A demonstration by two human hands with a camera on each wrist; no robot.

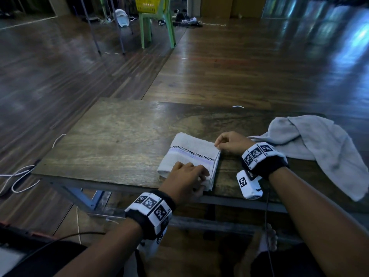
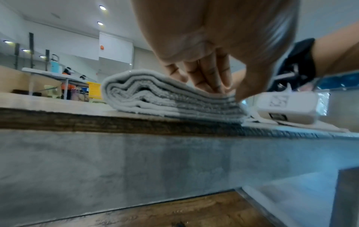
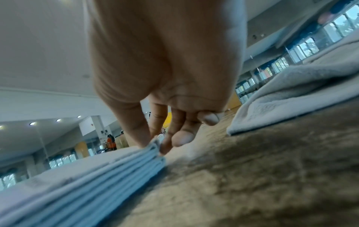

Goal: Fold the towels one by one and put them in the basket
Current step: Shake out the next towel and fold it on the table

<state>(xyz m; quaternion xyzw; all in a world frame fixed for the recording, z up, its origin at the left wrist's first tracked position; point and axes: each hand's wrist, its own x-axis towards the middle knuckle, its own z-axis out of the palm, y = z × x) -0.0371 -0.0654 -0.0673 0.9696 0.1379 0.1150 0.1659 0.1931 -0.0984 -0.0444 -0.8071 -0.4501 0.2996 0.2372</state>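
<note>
A folded pale grey towel with a checked stripe lies near the front edge of the wooden table. My left hand is on its near right corner, fingers on top and thumb at the edge, pinching the layers. At the far right corner my right hand pinches the stacked edges between thumb and forefinger. A second grey towel lies crumpled and unfolded on the right of the table. The yellow basket sits far back on a green chair.
White cables trail on the floor left of the table. Thin metal stand legs rise from the wooden floor between the table and the chair. The crumpled towel hangs over the table's right front edge.
</note>
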